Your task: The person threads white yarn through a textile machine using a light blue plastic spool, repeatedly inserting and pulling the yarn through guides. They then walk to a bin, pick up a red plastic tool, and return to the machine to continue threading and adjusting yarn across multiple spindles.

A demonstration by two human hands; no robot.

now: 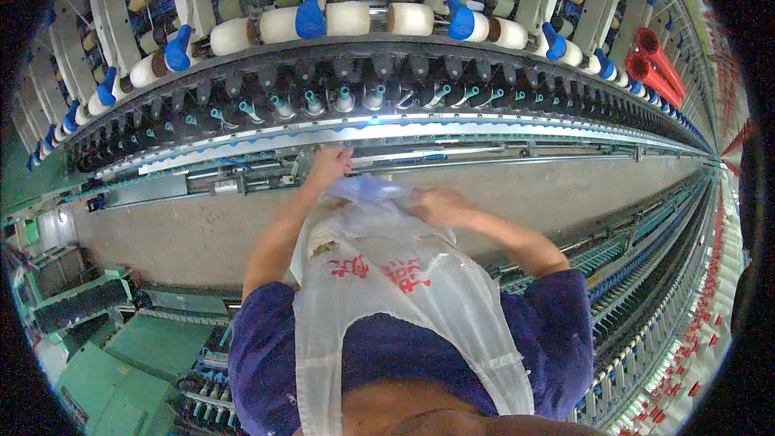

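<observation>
My left hand [329, 165] is raised in front of the machine's lower rail, its fingers curled together. Whatever it may hold is too small to make out. Lower and to the right, my right hand [441, 207] closes at the right end of a blurred blue, cloth-like thing [367, 189]. That blue thing stretches below my left hand, over the top of the white apron [387, 258] I wear. The apron carries red print and has a worn, brownish patch at its left. A row of spindles with pale tips [344, 100] runs along the machine beyond my hands.
Above the spindles sit white rollers [348, 19] with blue caps [310, 16]. Red tubes [655, 69] stick out at the right. Another long machine [638, 266] runs behind me on the right, and a green machine cabinet [121, 387] stands at lower left. Grey floor [186, 234] lies between.
</observation>
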